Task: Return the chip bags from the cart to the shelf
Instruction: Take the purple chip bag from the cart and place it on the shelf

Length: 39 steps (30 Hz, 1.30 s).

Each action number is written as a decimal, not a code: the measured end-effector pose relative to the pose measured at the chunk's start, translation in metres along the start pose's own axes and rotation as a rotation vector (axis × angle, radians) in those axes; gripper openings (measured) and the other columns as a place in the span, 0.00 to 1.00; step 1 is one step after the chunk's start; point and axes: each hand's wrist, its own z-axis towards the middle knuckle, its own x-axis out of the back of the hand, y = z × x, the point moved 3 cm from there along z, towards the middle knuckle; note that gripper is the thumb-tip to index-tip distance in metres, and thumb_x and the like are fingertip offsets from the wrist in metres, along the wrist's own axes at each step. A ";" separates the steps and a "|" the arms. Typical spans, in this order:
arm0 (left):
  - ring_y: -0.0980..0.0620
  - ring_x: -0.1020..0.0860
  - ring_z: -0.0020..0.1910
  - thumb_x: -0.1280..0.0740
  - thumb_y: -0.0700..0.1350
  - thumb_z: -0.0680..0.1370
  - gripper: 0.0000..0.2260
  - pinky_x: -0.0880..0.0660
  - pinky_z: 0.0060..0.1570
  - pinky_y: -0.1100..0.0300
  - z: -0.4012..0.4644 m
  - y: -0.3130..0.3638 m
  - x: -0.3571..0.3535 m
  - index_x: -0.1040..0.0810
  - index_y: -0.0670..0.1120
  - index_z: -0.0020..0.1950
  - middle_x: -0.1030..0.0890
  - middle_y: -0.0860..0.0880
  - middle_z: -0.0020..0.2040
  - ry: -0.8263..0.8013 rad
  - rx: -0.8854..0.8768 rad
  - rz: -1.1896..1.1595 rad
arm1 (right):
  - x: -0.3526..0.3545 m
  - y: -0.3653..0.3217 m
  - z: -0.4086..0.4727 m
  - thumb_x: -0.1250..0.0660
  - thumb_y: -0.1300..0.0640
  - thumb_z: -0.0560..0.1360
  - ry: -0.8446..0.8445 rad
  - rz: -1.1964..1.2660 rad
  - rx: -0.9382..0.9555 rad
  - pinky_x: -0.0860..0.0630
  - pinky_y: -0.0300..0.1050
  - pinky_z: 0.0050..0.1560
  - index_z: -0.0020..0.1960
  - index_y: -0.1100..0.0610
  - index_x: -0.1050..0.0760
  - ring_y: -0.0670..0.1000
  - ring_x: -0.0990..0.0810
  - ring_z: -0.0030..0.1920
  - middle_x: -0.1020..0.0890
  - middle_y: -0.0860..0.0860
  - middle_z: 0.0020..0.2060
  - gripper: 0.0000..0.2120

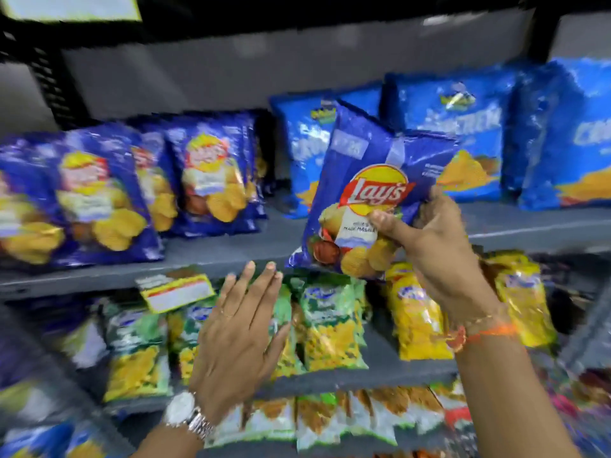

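Note:
My right hand [439, 252] grips a dark blue Lay's chip bag [367, 180] by its lower right side and holds it tilted over the front of the grey shelf [231, 256]. Thumb lies across the bag's front. My left hand [241, 335], with a watch on the wrist, hovers open and flat below the shelf edge, fingers pointing up, holding nothing. More dark blue Lay's bags [205, 173] stand in rows on the same shelf to the left, with a bare gap between them and the held bag. The cart is out of view.
Light blue chip bags [463, 133] fill the shelf's right side behind the held bag. Green bags [330, 322] and yellow bags [416, 312] stand on the lower shelf. A price tag [175, 289] hangs on the shelf edge. More bags line the bottom tier.

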 end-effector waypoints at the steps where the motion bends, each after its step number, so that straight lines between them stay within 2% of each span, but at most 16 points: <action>1: 0.41 0.36 0.79 0.40 0.57 0.81 0.30 0.47 0.80 0.46 -0.004 -0.015 0.005 0.32 0.40 0.78 0.32 0.43 0.79 -0.009 0.037 0.031 | -0.021 0.004 0.010 0.24 0.65 0.68 -0.027 -0.003 0.000 0.17 0.43 0.53 0.60 0.56 0.25 0.48 0.15 0.53 0.14 0.51 0.52 0.22; 4: 0.41 0.37 0.79 0.43 0.59 0.82 0.31 0.46 0.80 0.45 -0.018 -0.054 0.016 0.34 0.40 0.79 0.32 0.43 0.79 -0.020 0.117 0.087 | -0.078 0.021 0.038 0.26 0.71 0.71 -0.120 -0.047 -0.012 0.17 0.52 0.57 0.57 0.56 0.23 0.55 0.15 0.53 0.15 0.59 0.54 0.19; 9: 0.42 0.35 0.79 0.49 0.62 0.83 0.33 0.48 0.81 0.46 -0.036 -0.120 0.018 0.34 0.40 0.79 0.32 0.42 0.78 -0.014 0.197 0.101 | -0.142 0.061 0.070 0.25 0.68 0.71 -0.198 -0.149 -0.093 0.16 0.43 0.51 0.51 0.52 0.22 0.46 0.14 0.47 0.14 0.49 0.47 0.15; 11: 0.41 0.34 0.78 0.47 0.62 0.82 0.33 0.48 0.80 0.47 -0.038 -0.144 0.014 0.34 0.39 0.78 0.30 0.42 0.77 -0.029 0.199 0.097 | -0.161 0.074 0.077 0.25 0.68 0.72 -0.222 -0.139 -0.116 0.16 0.44 0.51 0.54 0.54 0.22 0.48 0.14 0.50 0.14 0.51 0.49 0.15; 14: 0.41 0.30 0.75 0.48 0.61 0.83 0.33 0.44 0.79 0.47 -0.037 -0.166 0.006 0.32 0.38 0.77 0.28 0.41 0.75 -0.063 0.153 0.064 | -0.181 0.086 0.083 0.24 0.67 0.72 -0.209 -0.140 -0.132 0.17 0.52 0.56 0.60 0.59 0.22 0.57 0.15 0.58 0.14 0.57 0.55 0.18; 17: 0.40 0.27 0.72 0.48 0.60 0.84 0.31 0.38 0.77 0.46 -0.037 -0.177 -0.001 0.30 0.39 0.75 0.26 0.41 0.73 -0.044 0.131 -0.005 | -0.194 0.094 0.084 0.24 0.65 0.72 -0.202 -0.184 -0.164 0.18 0.58 0.61 0.65 0.64 0.24 0.58 0.16 0.59 0.15 0.60 0.59 0.22; 21: 0.40 0.25 0.66 0.48 0.59 0.84 0.29 0.29 0.68 0.46 -0.039 -0.181 -0.008 0.28 0.41 0.74 0.24 0.42 0.67 0.043 0.176 -0.090 | -0.200 0.098 0.081 0.23 0.61 0.72 -0.148 -0.245 -0.167 0.20 0.57 0.64 0.69 0.63 0.28 0.55 0.16 0.60 0.16 0.57 0.60 0.28; 24: 0.42 0.25 0.64 0.50 0.60 0.85 0.29 0.27 0.64 0.47 -0.039 -0.183 -0.012 0.28 0.41 0.74 0.23 0.43 0.65 0.103 0.172 -0.121 | -0.197 0.099 0.074 0.20 0.54 0.69 -0.078 -0.337 -0.131 0.17 0.49 0.57 0.66 0.58 0.27 0.46 0.15 0.54 0.15 0.49 0.54 0.30; 27: 0.43 0.25 0.63 0.49 0.59 0.84 0.28 0.28 0.63 0.49 -0.040 -0.185 -0.016 0.27 0.42 0.74 0.23 0.43 0.64 0.150 0.166 -0.134 | -0.194 0.097 0.069 0.17 0.48 0.64 -0.046 -0.466 -0.098 0.17 0.48 0.55 0.68 0.56 0.29 0.49 0.17 0.57 0.17 0.50 0.57 0.37; 31: 0.44 0.26 0.62 0.48 0.58 0.85 0.27 0.31 0.65 0.51 -0.039 -0.184 -0.016 0.26 0.40 0.73 0.22 0.42 0.63 0.193 0.143 -0.160 | -0.194 0.094 0.066 0.17 0.48 0.63 -0.042 -0.515 -0.072 0.17 0.44 0.52 0.67 0.55 0.29 0.48 0.18 0.55 0.18 0.49 0.56 0.38; 35: 0.42 0.24 0.62 0.45 0.55 0.84 0.25 0.30 0.65 0.49 -0.041 -0.180 -0.013 0.25 0.39 0.71 0.21 0.42 0.63 0.240 0.151 -0.187 | -0.183 0.085 0.065 0.18 0.50 0.65 -0.024 -0.456 -0.071 0.18 0.40 0.46 0.67 0.57 0.29 0.45 0.18 0.49 0.18 0.47 0.50 0.36; 39: 0.43 0.25 0.63 0.42 0.53 0.83 0.23 0.33 0.71 0.51 -0.030 -0.149 -0.010 0.23 0.39 0.69 0.20 0.41 0.62 0.340 0.094 -0.258 | -0.145 0.069 0.054 0.20 0.56 0.69 0.075 -0.375 -0.050 0.18 0.41 0.51 0.69 0.59 0.30 0.51 0.18 0.52 0.18 0.57 0.55 0.32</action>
